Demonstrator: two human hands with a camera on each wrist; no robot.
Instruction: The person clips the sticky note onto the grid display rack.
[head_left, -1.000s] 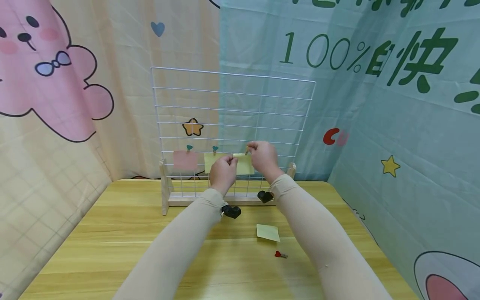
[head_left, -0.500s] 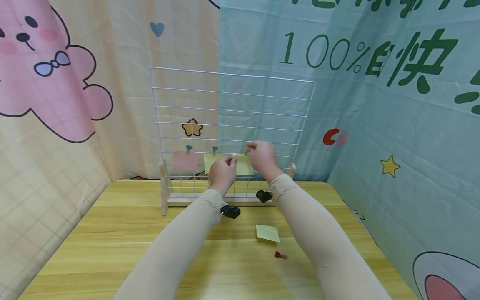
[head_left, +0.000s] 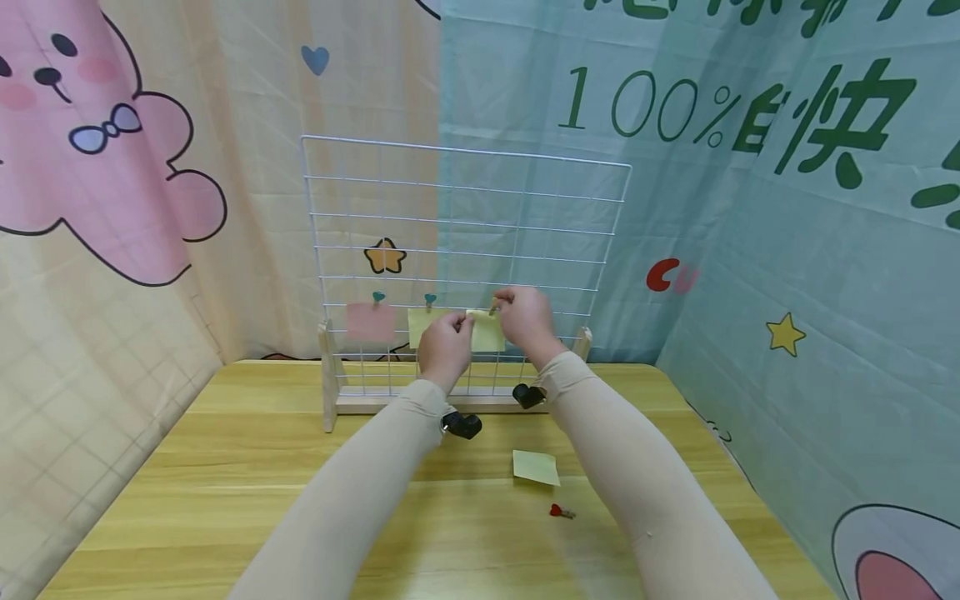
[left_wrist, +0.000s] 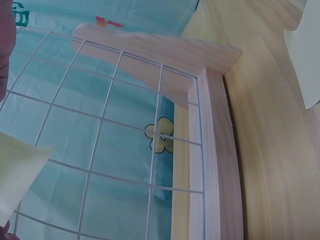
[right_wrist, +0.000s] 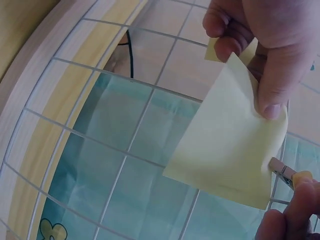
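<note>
Printed curtains [head_left: 510,75] hang; a wooden table [head_left: 217,475] stands before them.

Txt: "100%" [head_left: 648,104], "快" [head_left: 846,121] grn | "CU" [head_left: 672,276] red/pnk | all on blue cloth [head_left: 517,92]

Yellow note [right_wrist: 225,135], slightly bent, wooden clip [right_wrist: 281,169] at edge

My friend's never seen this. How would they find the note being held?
Find the wire rack on the table and look low on it. Yours is the yellow note between the left hand and the right hand. Its neighbours, a pink note and another yellow one, hang from teal clips; this one is pinched by the left hand, with a yellow-topped clip at its edge.
</note>
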